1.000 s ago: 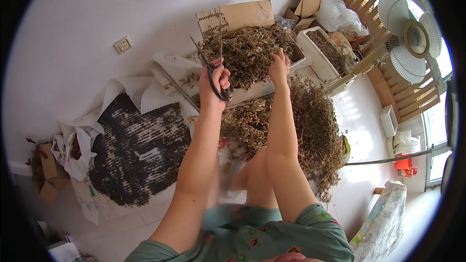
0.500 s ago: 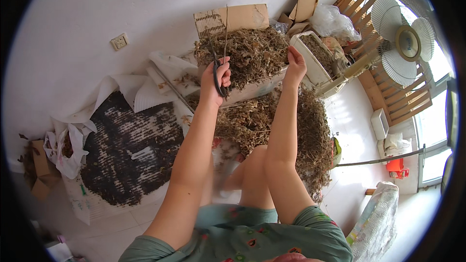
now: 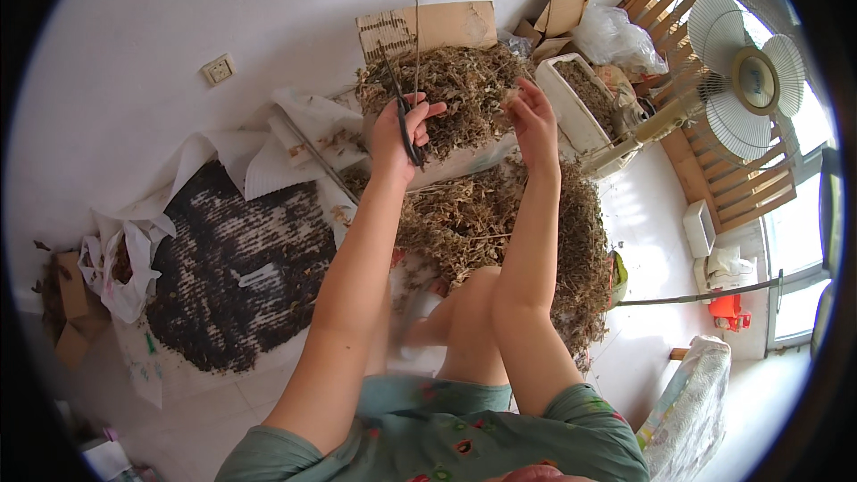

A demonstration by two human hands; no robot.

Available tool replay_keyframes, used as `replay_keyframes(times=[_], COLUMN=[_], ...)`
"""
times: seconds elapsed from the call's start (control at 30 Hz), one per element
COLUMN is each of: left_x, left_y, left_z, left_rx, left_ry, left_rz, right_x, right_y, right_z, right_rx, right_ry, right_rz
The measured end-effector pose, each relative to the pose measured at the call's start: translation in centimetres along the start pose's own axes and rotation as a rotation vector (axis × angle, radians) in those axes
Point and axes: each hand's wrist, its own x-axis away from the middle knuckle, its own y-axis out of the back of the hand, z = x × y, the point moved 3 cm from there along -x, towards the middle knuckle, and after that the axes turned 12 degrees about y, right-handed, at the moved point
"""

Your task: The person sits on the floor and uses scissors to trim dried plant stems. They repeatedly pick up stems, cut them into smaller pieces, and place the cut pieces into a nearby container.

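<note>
My left hand is closed around black-handled scissors, their blades pointing up and away from me. A thin dark stalk also rises from that hand, with some fingers stretched out beside it. Opposite, my right hand pinches a small pale dried bit between thumb and fingers. Both hands are over a heaped pile of dried brown plants in a light-coloured box. A second dried heap spreads nearer, around my legs.
On the left, dark crumbly material covers a sheet on the floor. Cardboard stands behind the pile. To the right are a white trough of soil, a standing fan and a wooden slatted frame. A white plastic bag lies far left.
My right hand has moved slightly left and its fingers have shifted, with a pale bit now showing in them. Fingers of my left hand have stretched out while the scissors stay in it.
</note>
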Motion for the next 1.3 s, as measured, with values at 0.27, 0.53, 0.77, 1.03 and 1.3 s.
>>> replay_keyframes(times=[0.27, 0.53, 0.77, 1.03, 1.3], left_x=[-2.2, -2.9, -3.8, -3.6, -3.3], left_y=[-0.2, 1.5, 2.7, 2.5, 2.1], left_z=[0.2, 0.5, 1.0, 0.8, 0.8], left_rx=[0.094, 0.292, 0.489, 0.523, 0.527], left_ry=[-0.188, -0.258, -0.193, -0.168, -0.152], left_rz=[-0.059, -0.116, -0.054, -0.083, -0.106], right_x=[2.9, 2.9, 2.5, 2.7, 2.8], right_y=[-5.0, -3.7, -2.9, -3.2, -3.6], right_z=[-0.4, 0.6, 0.7, 0.7, 0.7], right_rx=[0.442, 0.455, -0.095, -0.201, -0.13], right_ry=[-0.21, -0.264, -0.348, -0.362, -0.41], right_rz=[0.394, 0.402, 0.23, 0.168, 0.16])
